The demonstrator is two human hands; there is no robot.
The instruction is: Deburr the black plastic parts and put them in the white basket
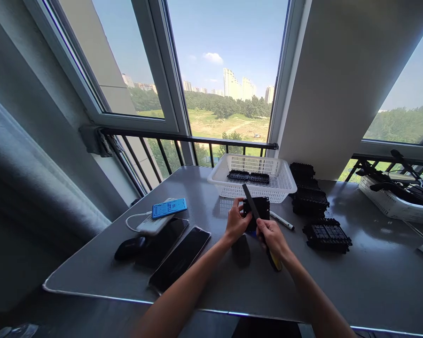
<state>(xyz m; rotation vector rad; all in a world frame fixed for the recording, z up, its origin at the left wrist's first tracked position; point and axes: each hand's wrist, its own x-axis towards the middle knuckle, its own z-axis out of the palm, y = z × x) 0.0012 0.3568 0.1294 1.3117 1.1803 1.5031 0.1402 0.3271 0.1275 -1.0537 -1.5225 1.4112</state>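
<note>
My left hand (237, 219) is closed on the left edge of a black plastic part (263, 206), holding it up over the table in front of the white basket. My right hand (272, 237) grips a flat file (251, 199); its dark blade slants up and left across the face of the part. Below my right palm the file's black and yellow handle shows. A bit of blue is visible beneath the part, too small to name. Just right of the part lies a white marker (282, 220) with a black cap.
A white plastic basket (218, 188) holds more black parts (248, 177). Stacked black parts (308, 195) and another group (327, 234) stand on the right, before a second basket (391, 204). Two phones (179, 258), a black mouse (130, 248) and a blue-screened device (169, 208) lie left.
</note>
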